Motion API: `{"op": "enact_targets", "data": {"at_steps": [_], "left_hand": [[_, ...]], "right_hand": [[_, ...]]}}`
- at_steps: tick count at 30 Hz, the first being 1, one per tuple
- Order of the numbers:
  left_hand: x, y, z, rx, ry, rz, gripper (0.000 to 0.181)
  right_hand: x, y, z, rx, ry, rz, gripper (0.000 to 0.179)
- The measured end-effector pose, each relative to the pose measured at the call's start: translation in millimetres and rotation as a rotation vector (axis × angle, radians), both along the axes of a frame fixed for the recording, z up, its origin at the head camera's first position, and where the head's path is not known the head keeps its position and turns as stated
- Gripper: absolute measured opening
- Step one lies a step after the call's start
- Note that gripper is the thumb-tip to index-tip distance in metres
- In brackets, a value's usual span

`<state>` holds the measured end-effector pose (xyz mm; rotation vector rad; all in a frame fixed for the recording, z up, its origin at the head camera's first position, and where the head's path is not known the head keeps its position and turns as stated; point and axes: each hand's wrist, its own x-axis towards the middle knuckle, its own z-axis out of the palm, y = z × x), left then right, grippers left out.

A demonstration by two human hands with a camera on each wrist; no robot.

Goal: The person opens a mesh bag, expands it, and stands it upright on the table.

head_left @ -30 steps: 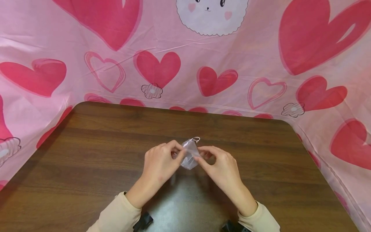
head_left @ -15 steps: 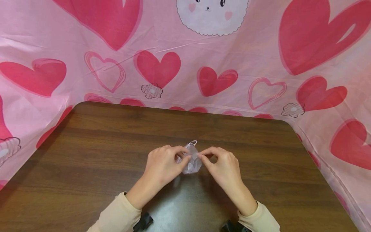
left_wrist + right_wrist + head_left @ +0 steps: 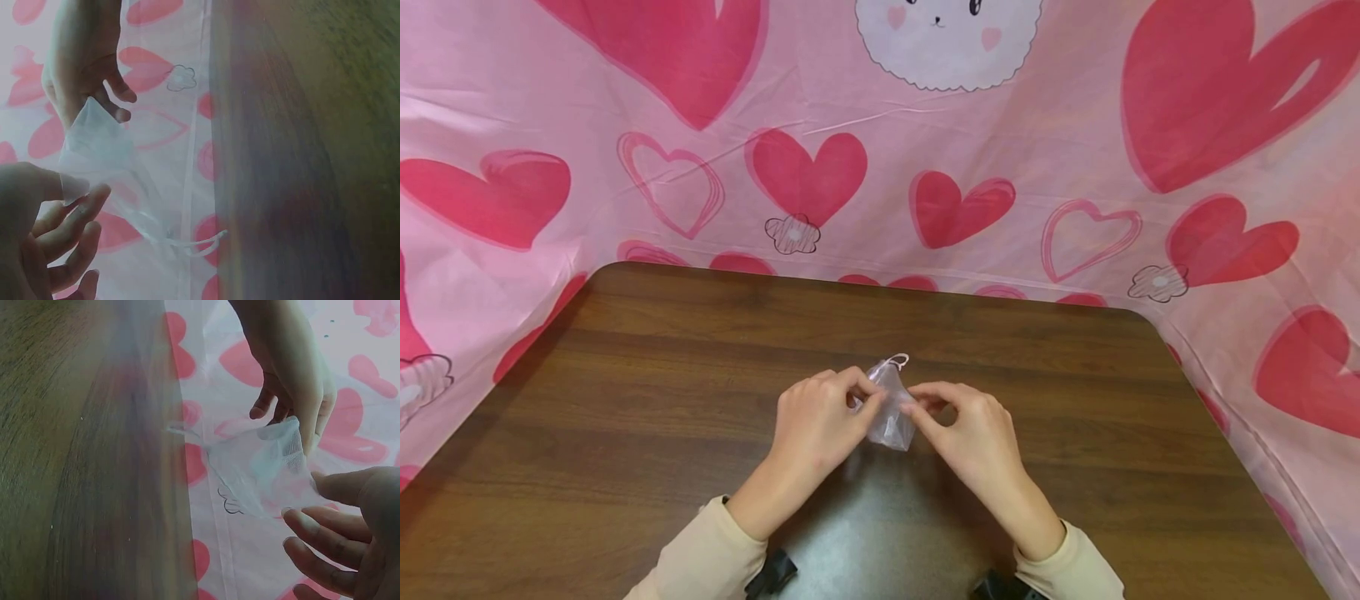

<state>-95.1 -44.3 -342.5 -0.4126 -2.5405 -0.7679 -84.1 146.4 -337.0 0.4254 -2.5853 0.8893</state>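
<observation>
A small sheer white drawstring pouch (image 3: 891, 421) is stretched between both hands over the middle of the table. Its thin white cord loop (image 3: 900, 361) sticks out at the far end, away from the person. The left hand (image 3: 820, 425) pinches the pouch's left edge between thumb and forefinger, and the right hand (image 3: 976, 429) pinches the opposite edge the same way. In the left wrist view the see-through cloth (image 3: 103, 147) spreads in a wide fold with the cord (image 3: 194, 242) trailing off. The right wrist view shows a fine mesh weave (image 3: 292, 450) near one corner.
A dark brown wood-grain table (image 3: 700, 333) with rounded corners lies under the hands. Behind and beside it hangs a pink cloth (image 3: 880, 125) printed with red hearts. Black devices (image 3: 771, 575) sit at both wrists, by the beige sleeves (image 3: 707, 554).
The pouch shifted toward the person and then slightly back, changing its folds. The right fingers moved along its right edge. Both hands stay near the same place.
</observation>
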Motion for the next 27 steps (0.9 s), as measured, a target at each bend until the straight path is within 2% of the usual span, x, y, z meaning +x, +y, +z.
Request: {"op": "enact_targets", "data": {"at_steps": [5, 9, 16, 27], "left_hand": [[-0.5, -0.4, -0.2, 0.036, 0.010, 0.010, 0.007], [-1.0, -0.8, -0.7, 0.042, 0.012, 0.015, 0.010], [-1.2, -1.2, -1.8, 0.017, -0.004, -0.009, 0.014], [-0.6, -1.5, -0.9, -0.034, -0.061, -0.012, 0.016]], "right_hand": [[3.3, -1.7, 1.4, 0.034, -0.029, 0.012, 0.024], [4.4, -2.0, 1.2, 0.055, -0.015, 0.014, 0.020], [1.2, 0.3, -2.0, 0.041, 0.050, -0.020, 0.007], [-1.6, 3.9, -1.2, 0.025, 0.043, -0.073, 0.009]]}}
